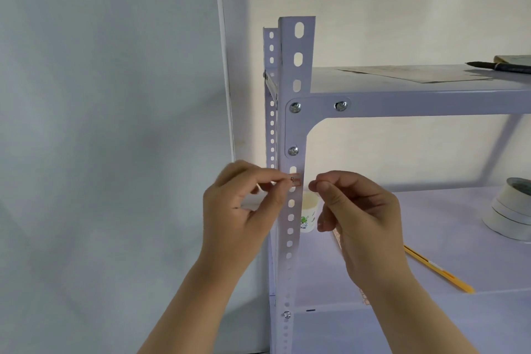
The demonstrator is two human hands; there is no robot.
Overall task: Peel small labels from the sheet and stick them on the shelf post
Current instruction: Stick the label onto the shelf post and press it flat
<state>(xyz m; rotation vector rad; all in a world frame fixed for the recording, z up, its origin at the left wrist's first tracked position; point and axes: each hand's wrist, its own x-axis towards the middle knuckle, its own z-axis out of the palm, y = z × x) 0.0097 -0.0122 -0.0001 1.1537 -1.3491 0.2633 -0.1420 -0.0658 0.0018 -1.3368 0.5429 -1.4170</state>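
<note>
A pale wall fills the left of the view, and a light grey metal shelf unit stands against it on the right. Its front shelf post [293, 210], a slotted upright, runs down the middle. A small label [295, 180] with red outlines sits on the face of the post just below the corner bracket [298, 126], between two slots.

The left hand [241, 210] is at the post's left edge, thumb and forefinger pinched together at the label's left end; whether they grip the label or only press it down I cannot tell. The right hand [356, 218] hangs just right of the post, its fingers [319, 184] curled and pinched loosely, apparently on nothing, and not touching the label.

The label looks thin, light and floppy, likely to curl or stick to skin, so it is best held by one bare corner and smoothed flat from one end. The post face is narrow and pierced with holes, leaving little flat room. To the left there is open air; to the right the lower shelf carries a small cup [309, 214] just behind the post, tape rolls [510, 210] and a yellow pencil [439, 270] well apart. The label sheet is not clearly in view.
</note>
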